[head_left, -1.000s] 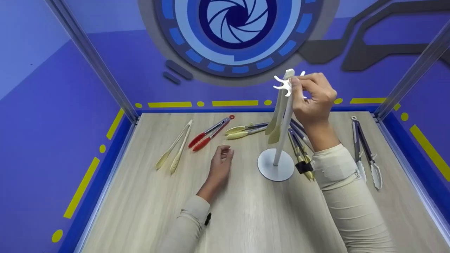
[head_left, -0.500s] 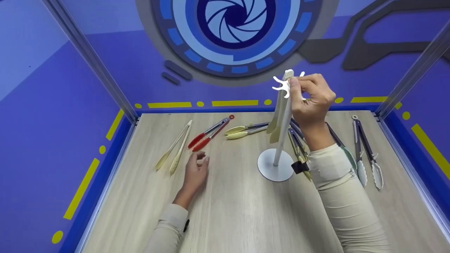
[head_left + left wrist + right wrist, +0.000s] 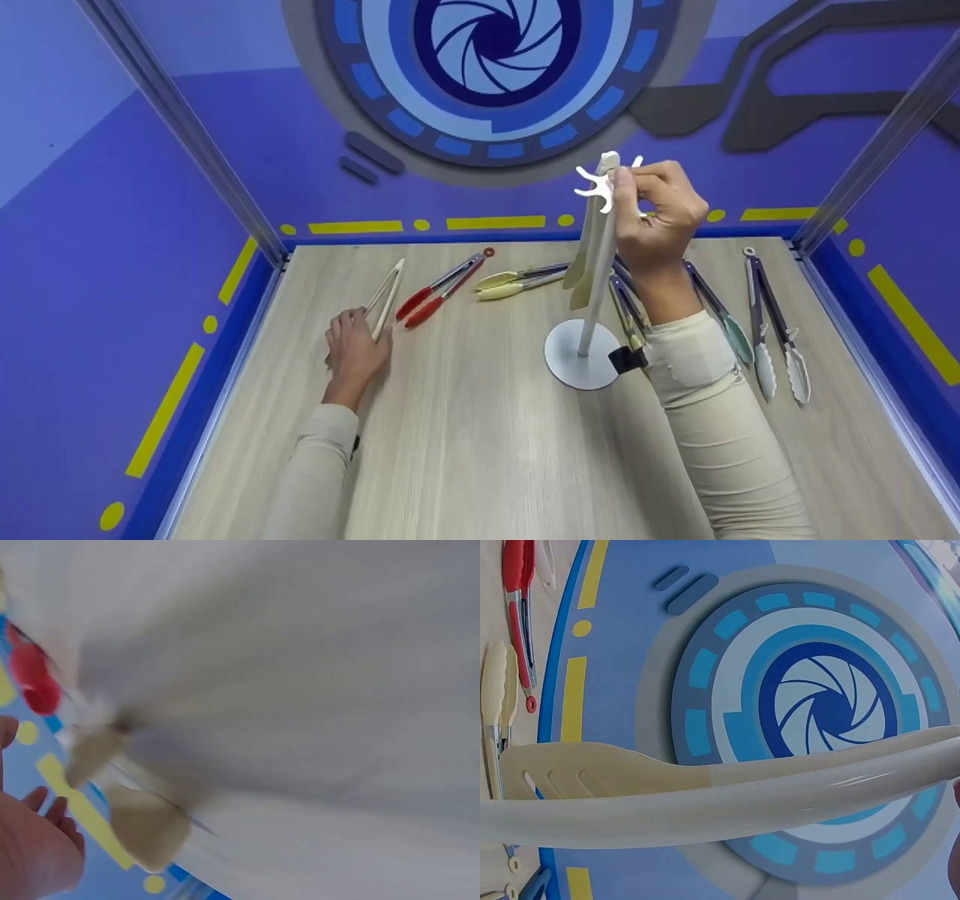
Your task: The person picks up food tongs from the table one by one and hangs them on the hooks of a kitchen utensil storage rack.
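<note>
My left hand (image 3: pixel 356 349) is over the lower ends of beige tongs (image 3: pixel 390 296) lying spread on the table, its fingers relaxed and bent around one side. In the left wrist view, the tongs' tips (image 3: pixel 150 829) are blurred beside that hand (image 3: pixel 37 847); whether they touch is unclear. High on the right, my right hand (image 3: pixel 664 214) pinches the hooked top of a white utensil stand (image 3: pixel 598 187). Beige utensils (image 3: pixel 583 281) hang from it, and the right wrist view shows a slotted turner (image 3: pixel 607 769) behind the pole (image 3: pixel 780 814).
Red tongs (image 3: pixel 442 292) and cream-tipped tongs (image 3: pixel 517 285) lie toward the back. White-tipped tongs (image 3: pixel 776 330) and green-tipped ones (image 3: pixel 731 330) lie on the right. The stand's round base (image 3: pixel 574 367) sits on the table. Blue walls (image 3: pixel 225 165) enclose three sides.
My left hand has moved left from the middle of the table to the beige tongs. My right hand stays at the top of the stand.
</note>
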Available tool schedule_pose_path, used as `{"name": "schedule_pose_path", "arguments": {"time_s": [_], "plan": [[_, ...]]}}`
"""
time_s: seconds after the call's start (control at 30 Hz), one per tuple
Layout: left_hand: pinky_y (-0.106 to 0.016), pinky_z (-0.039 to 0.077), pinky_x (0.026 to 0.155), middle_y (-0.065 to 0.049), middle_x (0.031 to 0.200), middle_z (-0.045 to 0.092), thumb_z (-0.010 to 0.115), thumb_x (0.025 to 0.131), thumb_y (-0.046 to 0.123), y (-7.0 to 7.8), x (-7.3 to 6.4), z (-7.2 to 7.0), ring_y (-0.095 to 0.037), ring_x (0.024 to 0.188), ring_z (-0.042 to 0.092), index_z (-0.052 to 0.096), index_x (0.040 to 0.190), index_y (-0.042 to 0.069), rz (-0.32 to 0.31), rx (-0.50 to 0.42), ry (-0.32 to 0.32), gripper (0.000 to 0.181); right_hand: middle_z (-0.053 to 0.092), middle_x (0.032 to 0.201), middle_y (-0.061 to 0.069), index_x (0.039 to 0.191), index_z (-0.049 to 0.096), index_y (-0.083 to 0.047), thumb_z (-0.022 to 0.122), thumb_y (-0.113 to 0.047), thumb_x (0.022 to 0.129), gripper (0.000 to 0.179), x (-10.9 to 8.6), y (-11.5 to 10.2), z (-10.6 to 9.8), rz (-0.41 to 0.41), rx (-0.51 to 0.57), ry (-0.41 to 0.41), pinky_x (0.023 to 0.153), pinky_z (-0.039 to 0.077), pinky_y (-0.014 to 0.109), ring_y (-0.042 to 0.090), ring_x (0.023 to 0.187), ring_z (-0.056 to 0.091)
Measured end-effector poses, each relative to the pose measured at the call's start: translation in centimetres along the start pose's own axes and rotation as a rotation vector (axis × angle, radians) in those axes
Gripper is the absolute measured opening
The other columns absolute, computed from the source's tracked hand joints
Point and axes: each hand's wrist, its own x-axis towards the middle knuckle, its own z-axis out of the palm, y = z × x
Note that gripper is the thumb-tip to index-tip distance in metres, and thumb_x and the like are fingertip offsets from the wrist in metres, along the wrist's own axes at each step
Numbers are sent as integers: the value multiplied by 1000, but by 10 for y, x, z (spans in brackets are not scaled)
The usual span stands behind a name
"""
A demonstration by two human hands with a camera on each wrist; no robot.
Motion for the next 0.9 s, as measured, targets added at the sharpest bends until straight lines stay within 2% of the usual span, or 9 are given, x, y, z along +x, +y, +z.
{"name": "schedule_pose_path", "arguments": {"time_s": [0.13, 0.23, 0.4, 0.53, 0.73, 0.9], "plan": [[-62, 27, 123, -32, 155, 44, 61, 102, 47, -16, 8, 3, -50, 149, 35, 40, 156, -6, -40, 87, -79, 79, 68, 70, 23, 70, 76, 6, 72, -9, 88, 25, 0, 1, -1, 1, -2, 2, 69, 48, 11, 1, 75, 59], [-61, 30, 121, -34, 149, 48, 59, 103, 51, -25, 11, 9, -50, 143, 42, 41, 155, -8, -57, 150, -93, 81, 68, 70, 23, 70, 77, 6, 72, -9, 88, 24, -1, 1, -1, 1, 5, 2, 70, 49, 11, 2, 76, 59], [-58, 40, 113, -32, 139, 53, 56, 104, 51, -25, 13, 17, -48, 130, 52, 45, 151, -8, -77, 198, -56, 76, 68, 69, 24, 70, 77, 6, 71, -7, 88, 23, 0, -1, -4, 0, 14, 15, 71, 50, 13, 4, 76, 61], [-58, 43, 110, -31, 136, 55, 56, 104, 50, -24, 10, 19, -47, 127, 54, 47, 150, -8, -91, 207, -18, 74, 68, 69, 24, 69, 76, 6, 70, -6, 88, 23, 0, -2, -5, 0, 16, 31, 71, 51, 13, 4, 75, 60], [-57, 44, 107, -31, 131, 57, 55, 105, 51, -23, 7, 18, -46, 125, 54, 49, 146, -10, -131, 228, -3, 73, 67, 69, 25, 70, 77, 6, 70, -7, 88, 23, -2, -3, -3, 0, 23, 46, 70, 51, 13, 2, 75, 61], [-58, 47, 102, -31, 123, 59, 57, 104, 50, -21, 8, 17, -46, 119, 56, 52, 139, -12, -130, 219, 31, 72, 66, 68, 27, 70, 76, 7, 69, -7, 88, 24, 0, -4, -2, -5, 32, 72, 70, 50, 13, 1, 75, 60]]}}
